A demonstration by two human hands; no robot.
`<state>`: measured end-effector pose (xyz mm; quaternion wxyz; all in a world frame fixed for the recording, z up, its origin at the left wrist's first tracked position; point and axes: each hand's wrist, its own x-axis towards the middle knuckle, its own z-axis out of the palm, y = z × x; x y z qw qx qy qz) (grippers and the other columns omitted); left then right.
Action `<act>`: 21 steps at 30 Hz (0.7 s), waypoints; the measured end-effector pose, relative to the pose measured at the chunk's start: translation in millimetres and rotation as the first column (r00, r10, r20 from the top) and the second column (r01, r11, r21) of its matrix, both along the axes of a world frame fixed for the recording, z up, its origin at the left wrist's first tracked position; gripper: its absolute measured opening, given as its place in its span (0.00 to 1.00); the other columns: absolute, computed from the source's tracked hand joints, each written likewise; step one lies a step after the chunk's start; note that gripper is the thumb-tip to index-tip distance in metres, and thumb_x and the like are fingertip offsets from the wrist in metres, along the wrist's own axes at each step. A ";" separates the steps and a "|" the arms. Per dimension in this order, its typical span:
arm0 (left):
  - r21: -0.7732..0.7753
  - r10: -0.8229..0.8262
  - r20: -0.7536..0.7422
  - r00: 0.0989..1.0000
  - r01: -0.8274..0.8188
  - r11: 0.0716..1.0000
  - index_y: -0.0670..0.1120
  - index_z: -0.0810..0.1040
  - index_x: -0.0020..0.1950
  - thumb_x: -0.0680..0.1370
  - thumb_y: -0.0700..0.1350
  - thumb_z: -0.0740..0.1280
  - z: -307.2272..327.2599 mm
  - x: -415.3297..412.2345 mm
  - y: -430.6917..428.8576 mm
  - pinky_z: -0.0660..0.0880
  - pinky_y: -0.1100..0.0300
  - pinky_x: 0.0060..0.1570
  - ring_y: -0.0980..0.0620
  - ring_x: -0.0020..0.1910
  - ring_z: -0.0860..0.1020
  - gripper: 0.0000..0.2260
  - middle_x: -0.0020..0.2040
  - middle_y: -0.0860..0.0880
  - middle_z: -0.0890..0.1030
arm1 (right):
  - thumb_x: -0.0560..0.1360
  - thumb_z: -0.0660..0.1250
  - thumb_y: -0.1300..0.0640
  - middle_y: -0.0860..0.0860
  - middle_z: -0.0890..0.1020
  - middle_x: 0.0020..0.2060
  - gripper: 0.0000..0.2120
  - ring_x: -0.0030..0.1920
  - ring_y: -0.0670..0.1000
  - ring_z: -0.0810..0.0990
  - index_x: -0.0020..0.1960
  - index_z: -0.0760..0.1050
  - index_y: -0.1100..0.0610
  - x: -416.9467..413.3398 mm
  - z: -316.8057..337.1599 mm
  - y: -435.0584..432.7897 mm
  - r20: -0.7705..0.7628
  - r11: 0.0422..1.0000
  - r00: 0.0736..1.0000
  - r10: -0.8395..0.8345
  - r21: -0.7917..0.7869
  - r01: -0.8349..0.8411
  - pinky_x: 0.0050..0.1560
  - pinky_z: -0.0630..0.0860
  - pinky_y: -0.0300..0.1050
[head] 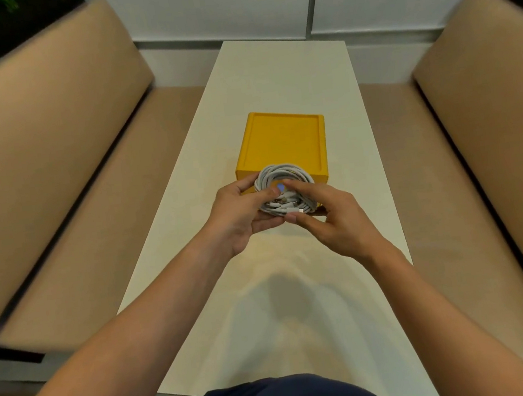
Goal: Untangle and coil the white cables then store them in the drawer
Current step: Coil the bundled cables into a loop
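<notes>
A coil of white cables (279, 175) is held above the table, just in front of a yellow drawer box (282, 142). My left hand (239, 214) grips the coil from the left, thumb across its middle. My right hand (329, 218) pinches the coil's lower edge, where several connector ends stick out. The box's front face is mostly hidden behind the coil and my hands, so I cannot tell if its drawer is open.
The box stands mid-way along a long white table (270, 73). Tan cushioned benches run along the left side (48, 152) and the right side (476, 123). A pale wall stands beyond the table's far end, with plants in both upper corners.
</notes>
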<state>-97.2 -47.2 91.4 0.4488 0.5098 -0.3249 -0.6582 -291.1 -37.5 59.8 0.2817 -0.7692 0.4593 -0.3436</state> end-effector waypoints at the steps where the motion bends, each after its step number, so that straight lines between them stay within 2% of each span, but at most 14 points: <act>1: 0.001 -0.012 -0.010 1.000 0.012 1.000 0.47 0.78 0.71 0.77 0.38 0.74 0.6 0.6 -0.3 0.85 0.48 0.47 0.38 0.49 0.87 0.22 0.57 0.40 0.86 | 0.77 0.73 0.48 0.44 0.81 0.62 0.24 0.61 0.43 0.79 0.72 0.74 0.46 0.1 1.7 -0.5 0.027 1.000 1.000 -0.003 -0.010 0.004 0.59 0.81 0.43; 4: 0.015 -0.103 -0.018 0.995 0.103 0.995 0.49 0.79 0.69 0.79 0.40 0.72 3.4 3.9 -3.0 0.84 0.52 0.44 0.42 0.52 0.86 0.18 0.59 0.42 0.85 | 0.76 0.76 0.50 0.37 0.80 0.58 0.20 0.60 0.44 0.81 0.65 0.75 0.42 -0.8 5.8 -1.0 0.085 0.998 0.996 0.007 0.056 -0.012 0.56 0.82 0.49; 6: 0.016 -0.158 -0.012 0.987 0.158 0.987 0.48 0.79 0.68 0.79 0.42 0.72 4.5 5.9 -4.5 0.83 0.54 0.44 0.45 0.53 0.84 0.17 0.59 0.43 0.84 | 0.76 0.76 0.52 0.39 0.81 0.58 0.20 0.59 0.45 0.81 0.64 0.73 0.44 -1.7 6.9 -0.2 0.138 0.990 0.990 0.008 0.139 -0.027 0.57 0.82 0.52; 8: 0.005 -0.186 -0.012 0.982 0.187 0.982 0.47 0.79 0.68 0.79 0.43 0.72 5.4 7.4 -5.1 0.82 0.55 0.45 0.47 0.53 0.85 0.17 0.58 0.44 0.85 | 0.76 0.76 0.53 0.43 0.80 0.60 0.23 0.60 0.46 0.81 0.67 0.71 0.45 -1.3 7.6 0.7 0.184 0.984 0.983 0.003 0.173 -0.036 0.58 0.81 0.53; 10: -0.021 -0.192 0.013 0.981 0.193 0.981 0.46 0.80 0.67 0.79 0.43 0.72 6.3 8.0 -5.3 0.82 0.56 0.44 0.47 0.50 0.85 0.16 0.55 0.45 0.86 | 0.77 0.74 0.54 0.46 0.78 0.66 0.31 0.62 0.47 0.81 0.74 0.63 0.41 0.8 8.0 2.2 0.211 0.981 0.977 0.022 0.183 -0.062 0.61 0.81 0.51; 12: -0.050 -0.165 0.040 0.985 0.167 0.985 0.46 0.81 0.66 0.79 0.42 0.72 5.6 7.8 -5.3 0.83 0.56 0.44 0.47 0.49 0.86 0.15 0.54 0.45 0.86 | 0.79 0.72 0.55 0.51 0.71 0.74 0.43 0.66 0.47 0.80 0.80 0.47 0.36 4.5 7.9 2.7 0.227 0.971 0.973 0.045 0.218 -0.095 0.66 0.78 0.47; 13: -0.064 -0.148 0.043 0.988 0.151 0.986 0.45 0.81 0.66 0.79 0.42 0.72 4.6 7.5 -5.7 0.83 0.55 0.45 0.46 0.49 0.86 0.15 0.54 0.44 0.86 | 0.80 0.71 0.55 0.51 0.66 0.78 0.46 0.68 0.46 0.78 0.81 0.41 0.35 7.5 7.2 2.8 0.227 0.965 0.973 0.051 0.239 -0.106 0.68 0.76 0.47; 15: -0.082 -0.121 0.040 0.992 0.124 0.989 0.45 0.80 0.67 0.79 0.39 0.72 2.1 5.9 -6.0 0.83 0.54 0.45 0.44 0.51 0.86 0.16 0.56 0.43 0.86 | 0.81 0.68 0.49 0.44 0.59 0.80 0.46 0.74 0.44 0.71 0.81 0.36 0.38 17.4 7.0 5.8 0.230 0.949 0.973 0.029 0.299 -0.099 0.73 0.72 0.48; 18: -0.070 -0.092 0.016 0.996 0.093 0.993 0.46 0.79 0.68 0.80 0.36 0.71 -2.8 3.7 -2.6 0.84 0.52 0.46 0.43 0.51 0.86 0.17 0.57 0.41 0.86 | 0.77 0.63 0.31 0.39 0.53 0.81 0.43 0.79 0.46 0.62 0.81 0.40 0.36 30.1 4.3 9.7 0.215 0.942 0.975 -0.061 0.335 -0.015 0.76 0.68 0.56; 21: -0.030 -0.082 0.009 0.997 0.082 0.996 0.46 0.79 0.68 0.79 0.36 0.70 -9.1 4.3 3.2 0.84 0.48 0.50 0.41 0.53 0.86 0.17 0.57 0.41 0.86 | 0.79 0.56 0.29 0.41 0.55 0.81 0.37 0.79 0.47 0.62 0.81 0.42 0.35 33.1 -6.1 14.4 0.205 0.955 0.974 -0.099 0.296 0.035 0.75 0.68 0.58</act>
